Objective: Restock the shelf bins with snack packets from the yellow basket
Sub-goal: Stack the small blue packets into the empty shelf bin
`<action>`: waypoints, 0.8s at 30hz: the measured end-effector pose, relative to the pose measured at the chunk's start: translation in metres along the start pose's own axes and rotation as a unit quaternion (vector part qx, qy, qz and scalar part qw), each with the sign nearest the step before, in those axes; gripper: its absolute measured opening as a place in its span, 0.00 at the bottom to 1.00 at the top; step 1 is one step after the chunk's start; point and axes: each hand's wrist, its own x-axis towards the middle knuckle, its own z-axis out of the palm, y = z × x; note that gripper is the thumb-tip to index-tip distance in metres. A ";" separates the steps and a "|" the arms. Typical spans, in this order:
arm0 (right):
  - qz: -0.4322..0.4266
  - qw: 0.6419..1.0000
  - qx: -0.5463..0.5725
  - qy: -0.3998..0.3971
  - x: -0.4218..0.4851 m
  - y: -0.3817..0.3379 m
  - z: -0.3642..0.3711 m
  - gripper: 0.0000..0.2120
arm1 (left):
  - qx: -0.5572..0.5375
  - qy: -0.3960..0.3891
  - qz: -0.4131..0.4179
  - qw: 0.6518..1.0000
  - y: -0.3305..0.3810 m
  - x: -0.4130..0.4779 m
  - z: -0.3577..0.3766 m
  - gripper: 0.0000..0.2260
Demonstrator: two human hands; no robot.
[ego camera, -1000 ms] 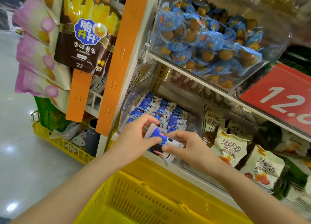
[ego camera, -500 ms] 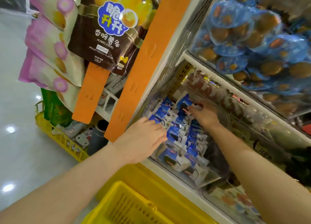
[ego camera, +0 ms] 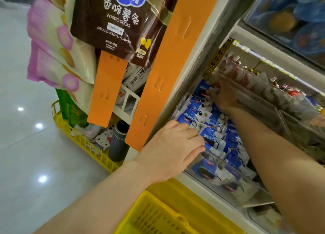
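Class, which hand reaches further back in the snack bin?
The right hand, at the back of the clear plastic bin; the left hand rests on blue-and-white snack packets near the front.

Premises identified as a retail shop, snack aisle. Brown foil potato-stick bag (ego camera: 114,26) and pink-and-cream bags (ego camera: 49,45) are hung against orange plastic display strips (ego camera: 168,72). Small blue-and-white snack packets (ego camera: 209,137) are stocked in qty in a clear plastic shelf bin (ego camera: 255,198). Glossy white floor (ego camera: 26,145) noted alongside.
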 end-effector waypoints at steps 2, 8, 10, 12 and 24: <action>-0.020 0.997 -0.071 0.026 0.002 0.000 0.000 0.16 | -0.002 0.003 -0.004 1.000 -0.001 0.001 0.001 0.12; -0.005 0.984 -0.174 0.035 0.002 -0.007 -0.006 0.18 | 0.001 -0.011 -0.018 1.000 0.002 0.001 -0.001 0.13; 0.009 0.988 -0.153 0.023 -0.003 -0.014 -0.011 0.18 | 0.009 -0.023 -0.019 1.000 0.004 0.001 -0.003 0.13; 0.006 0.992 -0.129 0.007 -0.019 -0.023 -0.017 0.18 | 0.022 -0.034 -0.020 0.999 0.004 0.001 -0.004 0.14; -0.096 0.980 -0.056 -0.165 -0.226 -0.053 -0.068 0.22 | 0.042 -0.062 -0.081 0.994 0.027 -0.010 -0.009 0.13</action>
